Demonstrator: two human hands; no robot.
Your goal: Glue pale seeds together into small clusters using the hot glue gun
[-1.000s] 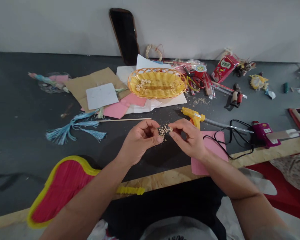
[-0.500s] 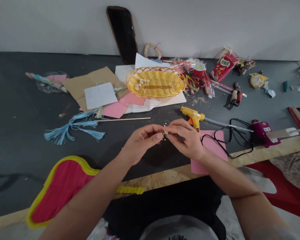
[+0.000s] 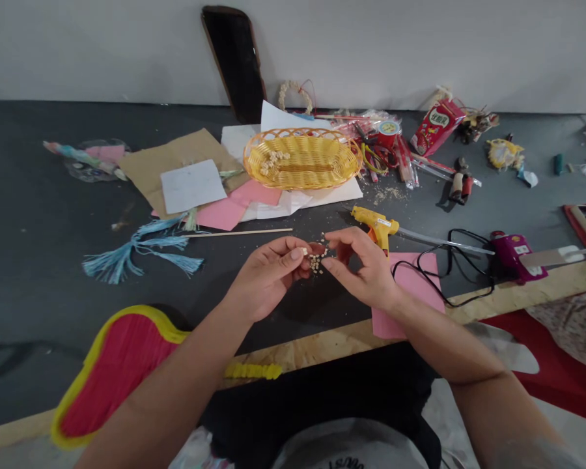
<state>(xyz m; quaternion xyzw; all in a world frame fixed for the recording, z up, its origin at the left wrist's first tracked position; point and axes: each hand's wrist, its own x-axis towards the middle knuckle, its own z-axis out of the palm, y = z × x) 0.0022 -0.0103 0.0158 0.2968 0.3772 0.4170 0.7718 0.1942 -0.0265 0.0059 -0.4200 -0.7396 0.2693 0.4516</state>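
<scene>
My left hand (image 3: 268, 277) is closed over the dark table, with a small pale piece (image 3: 304, 251) pinched between thumb and forefinger. Small beige pieces (image 3: 316, 263) lie in a loose cluster on the table between my hands. My right hand (image 3: 364, 267) is just right of the cluster, thumb and fingers apart, with nothing visible between them. Beyond the hands, a yellow woven basket (image 3: 312, 159) holds a small heap of pale pieces (image 3: 273, 163) at its left end. A yellow glue gun (image 3: 378, 225) lies behind my right hand.
A thin stick (image 3: 244, 232) and blue tassel (image 3: 141, 251) lie left. Pink paper (image 3: 415, 286) is under my right forearm. A black cord (image 3: 420, 267) runs near a purple device (image 3: 515, 257). A phone (image 3: 237, 62) leans on the wall. A red-and-yellow shape (image 3: 122, 365) sits front left.
My hands have moved apart, and the right fingers have opened away from the left hand. The pale piece at my left fingertips and the cluster on the table now show more clearly.
</scene>
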